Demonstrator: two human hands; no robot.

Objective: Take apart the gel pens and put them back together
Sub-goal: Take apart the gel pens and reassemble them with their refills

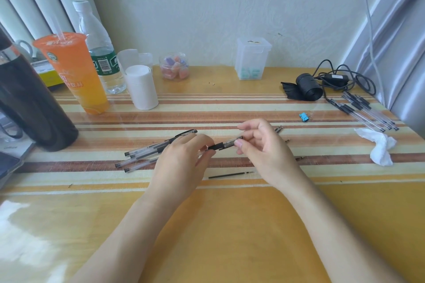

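A clear gel pen barrel with a black grip (224, 145) is held level between both hands above the table. My left hand (181, 161) pinches its left end. My right hand (264, 147) pinches its right end between thumb and forefinger. A thin black refill (230, 175) lies on the table just below the hands. Several gel pens (147, 151) lie in a loose heap to the left, partly hidden under my left hand. Small pen tips (278, 129) (299, 158) lie to the right of my right hand.
Another bunch of pens (365, 110) lies at the far right beside a crumpled tissue (380, 146) and a blue binder clip (304, 117). An orange drink cup (73, 71), water bottle (101, 48), white roll (141, 86), dark flask (30, 103), candy jar (174, 66), plastic box (251, 60) and black cable bundle (322, 82) stand along the back.
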